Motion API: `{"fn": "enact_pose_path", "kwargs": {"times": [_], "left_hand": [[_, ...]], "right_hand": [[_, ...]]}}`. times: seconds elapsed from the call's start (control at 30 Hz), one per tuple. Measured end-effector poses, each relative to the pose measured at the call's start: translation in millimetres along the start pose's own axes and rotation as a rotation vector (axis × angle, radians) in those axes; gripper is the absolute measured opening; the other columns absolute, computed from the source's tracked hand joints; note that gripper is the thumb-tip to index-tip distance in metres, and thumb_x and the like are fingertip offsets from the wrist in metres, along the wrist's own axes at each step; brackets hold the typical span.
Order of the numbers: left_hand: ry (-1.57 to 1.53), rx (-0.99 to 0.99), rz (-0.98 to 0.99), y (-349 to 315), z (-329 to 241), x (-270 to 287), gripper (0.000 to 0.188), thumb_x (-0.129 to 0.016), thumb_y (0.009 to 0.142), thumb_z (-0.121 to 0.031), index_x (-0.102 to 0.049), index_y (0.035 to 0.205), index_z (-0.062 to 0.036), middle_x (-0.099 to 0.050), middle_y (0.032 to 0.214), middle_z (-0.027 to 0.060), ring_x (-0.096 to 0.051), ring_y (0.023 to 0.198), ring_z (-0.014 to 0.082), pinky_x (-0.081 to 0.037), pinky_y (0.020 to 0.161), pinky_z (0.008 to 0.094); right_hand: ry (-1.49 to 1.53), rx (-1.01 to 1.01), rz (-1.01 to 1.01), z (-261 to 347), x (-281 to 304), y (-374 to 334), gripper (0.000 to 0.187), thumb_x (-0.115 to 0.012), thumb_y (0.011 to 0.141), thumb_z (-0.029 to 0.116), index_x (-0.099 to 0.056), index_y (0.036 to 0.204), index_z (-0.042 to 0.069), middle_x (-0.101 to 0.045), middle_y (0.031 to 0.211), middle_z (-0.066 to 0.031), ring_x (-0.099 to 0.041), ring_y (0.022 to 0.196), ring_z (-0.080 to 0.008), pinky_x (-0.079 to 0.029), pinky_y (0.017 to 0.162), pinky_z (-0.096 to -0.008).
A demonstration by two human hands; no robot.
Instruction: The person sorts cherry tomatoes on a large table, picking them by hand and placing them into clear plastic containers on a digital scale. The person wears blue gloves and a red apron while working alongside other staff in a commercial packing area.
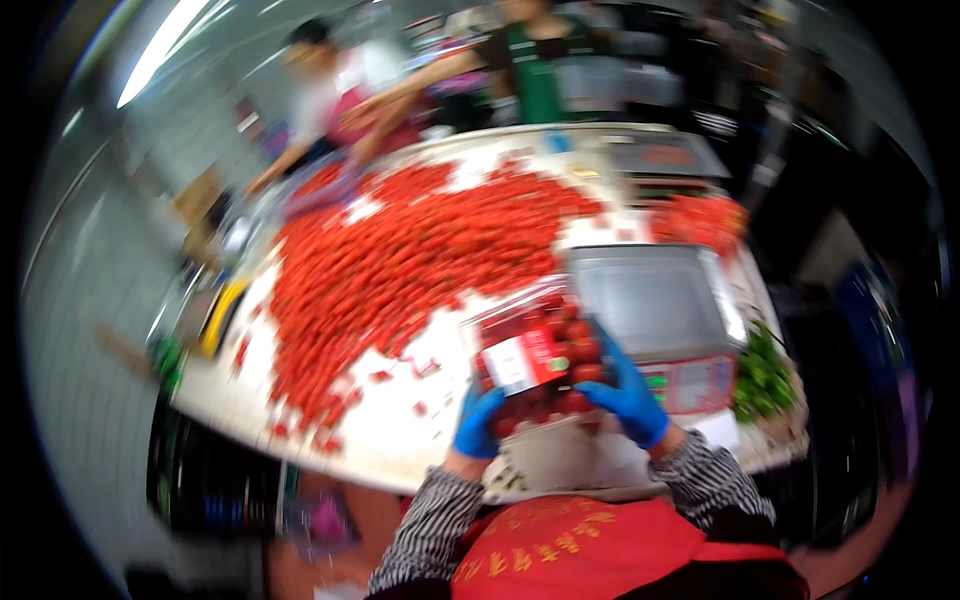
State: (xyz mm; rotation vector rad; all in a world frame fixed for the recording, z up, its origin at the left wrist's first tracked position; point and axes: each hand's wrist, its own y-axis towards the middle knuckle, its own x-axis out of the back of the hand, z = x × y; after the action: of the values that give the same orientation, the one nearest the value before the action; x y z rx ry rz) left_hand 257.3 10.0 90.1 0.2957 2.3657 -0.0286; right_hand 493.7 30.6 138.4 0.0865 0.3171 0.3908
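Between my two blue-gloved hands is a clear plastic punnet of cherry tomatoes (570,345) with a white and red label across it. My left hand (478,422) grips its near left side. Around the right side my right hand (630,395) is wrapped, with the thumb over the near corner. The punnet is tilted up in front of my red apron, over the table's near edge. Just beyond my right hand stands a scale with a grey metal pan (648,298). Motion blur smears fine detail.
A large pile of small red fruits (420,250) spreads over the white table (395,455). Green leaves or peppers (762,375) lie right of the scale. A second scale (665,155) and a red bag (700,222) stand farther back. Two people work at the far side.
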Motion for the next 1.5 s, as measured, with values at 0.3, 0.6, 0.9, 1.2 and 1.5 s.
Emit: {"fn": "enact_pose_path", "kwargs": {"times": [0.3,0.6,0.9,1.2,1.5], "left_hand": [[-0.091,-0.224,-0.406,-141,2,64,0.078,-0.065,0.090,-0.011,-0.024,0.156,-0.0036,-0.055,0.138,0.0127,-0.060,0.122,0.0228,-0.050,0.103,0.0365],[-0.168,-0.552,-0.742,-297,29,56,0.066,-0.065,0.093,-0.017,-0.038,0.152,-0.0050,-0.055,0.143,0.0110,-0.055,0.130,0.0213,-0.044,0.111,0.0367],[-0.405,-0.693,-0.725,-352,53,60,0.054,-0.065,0.095,-0.015,-0.046,0.143,0.0007,-0.062,0.133,0.0158,-0.068,0.111,0.0231,-0.059,0.091,0.0377],[-0.626,-0.765,-0.613,-385,65,86,0.049,-0.062,0.095,-0.012,-0.048,0.139,0.0050,-0.065,0.127,0.0220,-0.067,0.114,0.0287,-0.053,0.103,0.0380],[-0.643,-0.756,-0.658,-403,88,121,0.052,-0.062,0.096,-0.016,-0.047,0.142,0.0032,-0.064,0.131,0.0199,-0.067,0.115,0.0277,-0.052,0.104,0.0377]], "right_hand": [[-0.011,-0.237,0.307,-71,-99,-5,0.096,-0.071,0.084,0.010,-0.014,0.161,0.006,-0.025,0.164,-0.0121,-0.030,0.148,-0.0224,-0.030,0.120,-0.0370],[-0.057,-0.359,0.800,-145,-168,-28,0.076,-0.056,0.098,0.028,-0.019,0.160,0.005,-0.025,0.164,-0.0112,-0.030,0.148,-0.0254,-0.027,0.121,-0.0391],[-0.056,-0.387,1.094,-154,-217,-29,0.075,-0.046,0.104,0.048,-0.022,0.158,0.002,-0.048,0.148,-0.0172,-0.050,0.134,-0.0258,-0.042,0.111,-0.0394],[-0.642,0.377,0.936,-222,-260,34,0.038,-0.058,0.092,-0.002,-0.063,0.129,-0.001,-0.062,0.135,-0.0179,-0.058,0.126,-0.0307,-0.043,0.108,-0.0376],[-1.325,1.027,1.076,-286,-318,103,0.054,-0.056,0.081,-0.001,-0.059,0.135,0.007,-0.035,0.159,-0.0211,-0.031,0.147,-0.0406,-0.022,0.121,-0.0540]]}}
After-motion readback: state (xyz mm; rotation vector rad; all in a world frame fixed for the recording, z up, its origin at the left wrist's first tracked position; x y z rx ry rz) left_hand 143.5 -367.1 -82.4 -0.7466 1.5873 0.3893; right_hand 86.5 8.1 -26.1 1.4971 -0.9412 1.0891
